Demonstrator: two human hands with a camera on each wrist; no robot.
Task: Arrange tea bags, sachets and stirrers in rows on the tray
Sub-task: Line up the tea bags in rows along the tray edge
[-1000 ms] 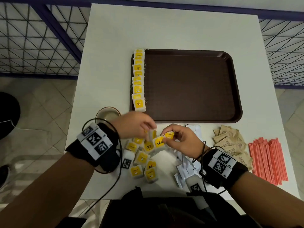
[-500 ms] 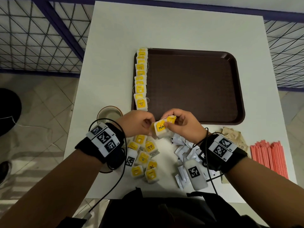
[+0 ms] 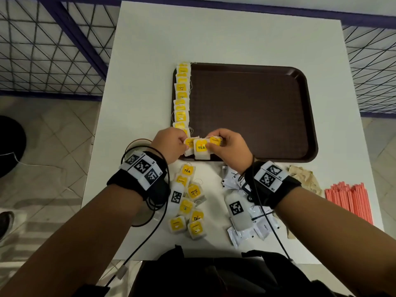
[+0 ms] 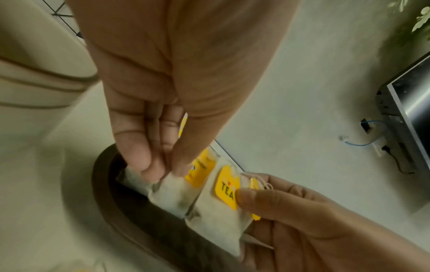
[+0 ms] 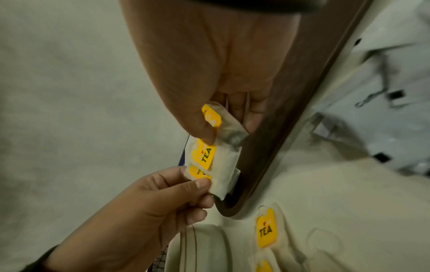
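Head view: I see my left hand (image 3: 171,144) and right hand (image 3: 230,146) meeting over the near-left corner of the brown tray (image 3: 308,116), each pinching tea bags. The "TEA" tea bag (image 3: 201,150) hangs between them. A row of tea bags (image 3: 181,97) runs along the tray's left edge; its near end is hidden behind my left hand. My right wrist covers part of the white sachets (image 3: 263,227).

Left wrist view: fingertips (image 4: 149,162) clamp a tea bag (image 4: 172,193) over the tray rim; its tag is partly hidden.

Right wrist view: my thumb pins a folded tea bag (image 5: 229,128); the print on its tag is unreadable.
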